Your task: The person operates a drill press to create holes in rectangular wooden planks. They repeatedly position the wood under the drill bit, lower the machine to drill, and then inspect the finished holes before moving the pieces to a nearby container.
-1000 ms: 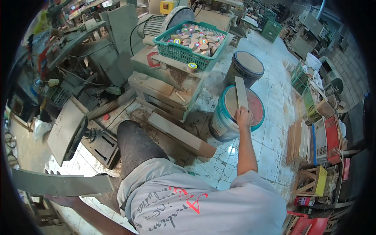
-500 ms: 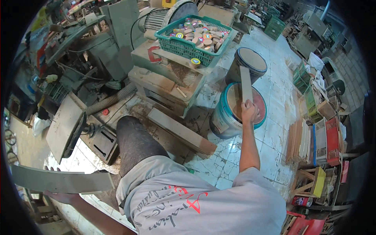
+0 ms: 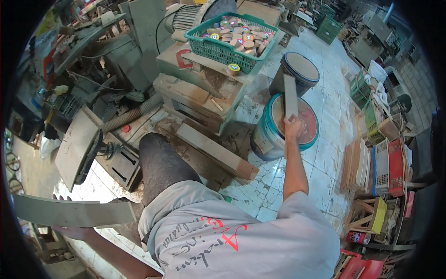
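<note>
My left hand point(image 3: 76, 232) is wrapped round a long grey-brown board point(image 3: 74, 213) at the lower left; fingertips show past its upper edge, and the board hides the rest. Out to the front right, my right hand point(image 3: 294, 128) grips one end of a narrow flat wooden strip point(image 3: 290, 95). That strip points away from me over a teal-rimmed bucket point(image 3: 265, 142), its far end overlapping a dark bucket point(image 3: 278, 83) behind. A stack of long boards point(image 3: 216, 151) lies low between my leg and the teal-rimmed bucket.
A green basket point(image 3: 223, 55) of round wooden discs sits on a machine bench point(image 3: 186, 90), with one loose disc point(image 3: 233, 69) beside it. Left of my leg stands a machine with a tilted plate point(image 3: 76, 149) and a ribbed hose point(image 3: 132, 116). Crates point(image 3: 378, 165) and upright boards point(image 3: 355, 165) line the right side.
The view has shifted slightly. My right hand and the wooden strip sit a little higher and further left in the picture. Both hands keep their holds.
</note>
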`<state>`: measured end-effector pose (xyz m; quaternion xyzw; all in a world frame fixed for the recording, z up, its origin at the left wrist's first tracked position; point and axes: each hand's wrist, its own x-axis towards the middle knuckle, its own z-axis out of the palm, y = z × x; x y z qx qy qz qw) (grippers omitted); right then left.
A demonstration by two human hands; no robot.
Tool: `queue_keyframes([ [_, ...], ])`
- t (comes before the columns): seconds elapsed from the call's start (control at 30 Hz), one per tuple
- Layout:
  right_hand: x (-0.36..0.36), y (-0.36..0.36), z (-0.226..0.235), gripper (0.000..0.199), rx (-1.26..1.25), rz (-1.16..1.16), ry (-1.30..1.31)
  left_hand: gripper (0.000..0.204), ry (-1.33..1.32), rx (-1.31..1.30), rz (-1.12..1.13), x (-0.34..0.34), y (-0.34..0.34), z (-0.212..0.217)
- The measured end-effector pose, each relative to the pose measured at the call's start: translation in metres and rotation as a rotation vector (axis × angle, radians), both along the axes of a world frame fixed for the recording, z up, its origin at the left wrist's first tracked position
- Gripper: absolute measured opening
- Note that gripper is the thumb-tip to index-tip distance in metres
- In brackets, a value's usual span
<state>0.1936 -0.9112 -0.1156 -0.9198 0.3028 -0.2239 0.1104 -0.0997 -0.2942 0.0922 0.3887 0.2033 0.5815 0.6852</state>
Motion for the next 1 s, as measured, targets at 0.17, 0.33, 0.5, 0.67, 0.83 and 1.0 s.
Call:
queue_keyframes([
  [0.17,-0.006,-0.002,-0.004,0.039,-0.023,-0.026,-0.104,0.074,-0.008,-0.017,-0.023,0.0,0.001,-0.002],
  [0.33,-0.011,0.003,0.002,0.037,-0.031,-0.043,-0.182,0.073,-0.018,-0.013,-0.044,-0.001,-0.001,-0.002],
  [0.5,-0.005,0.0,-0.001,0.037,0.008,-0.055,-0.106,0.072,-0.036,-0.053,-0.057,-0.002,0.0,0.001],
  [0.67,0.006,-0.002,0.003,0.039,0.036,-0.051,-0.012,0.07,-0.025,-0.027,-0.043,-0.004,-0.002,0.003],
  [0.83,0.007,0.01,0.006,0.036,0.043,-0.06,-0.001,0.07,-0.047,-0.049,-0.045,-0.006,-0.002,0.003],
  [1.0,-0.003,0.014,0.012,0.031,0.207,-0.029,0.006,0.07,-0.056,-0.032,-0.049,-0.015,0.008,0.001],
])
